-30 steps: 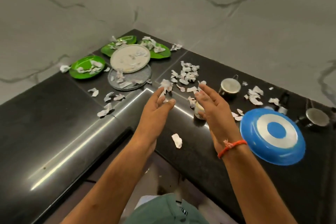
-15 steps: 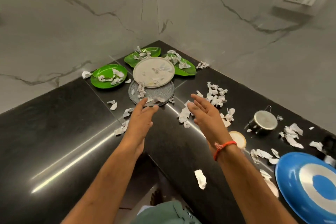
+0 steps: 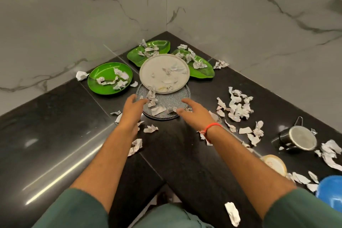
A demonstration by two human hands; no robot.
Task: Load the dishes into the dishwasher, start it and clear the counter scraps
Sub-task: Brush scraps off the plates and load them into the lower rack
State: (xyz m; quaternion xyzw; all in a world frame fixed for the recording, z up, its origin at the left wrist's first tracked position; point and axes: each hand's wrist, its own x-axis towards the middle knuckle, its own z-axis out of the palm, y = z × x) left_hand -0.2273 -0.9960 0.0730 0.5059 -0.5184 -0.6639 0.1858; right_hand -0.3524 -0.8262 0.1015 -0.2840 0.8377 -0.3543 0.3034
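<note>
a: plates first. both hands reach into the counter (image 3: 55, 135) corner for the speckled grey plate (image 3: 166, 101), nearest of the stack. white plate (image 3: 161, 72) overlaps its far edge, so it's pinned at the back.

b: grip state?

a: left hand (image 3: 132, 112) has fingers spread wide and lightly curved, tips at the plate's left rim, holding nothing. right hand (image 3: 194, 113) same, fingers extended and apart over the right rim, empty. can't tell if either actually touches the rim yet.

b: plan?

a: my read: lift the white plate off first, or slide the grey one toward the body before raising it, else the white one tips. paper scraps (image 3: 154, 103) sit on both plates; keep them level or they spill.

b: rest of the dishes?

a: green round plate (image 3: 107, 83) left of the stack, two green leaf plates (image 3: 159, 45) behind it in the corner, all with scraps. steel cup (image 3: 299, 139) well apart to the right, blue plate (image 3: 331, 194) at the frame edge.

b: arm pose?

a: forearms stretched forward, converging on the stack, wrists low, palms down and turned slightly inward. dishwasher not in view.
</note>
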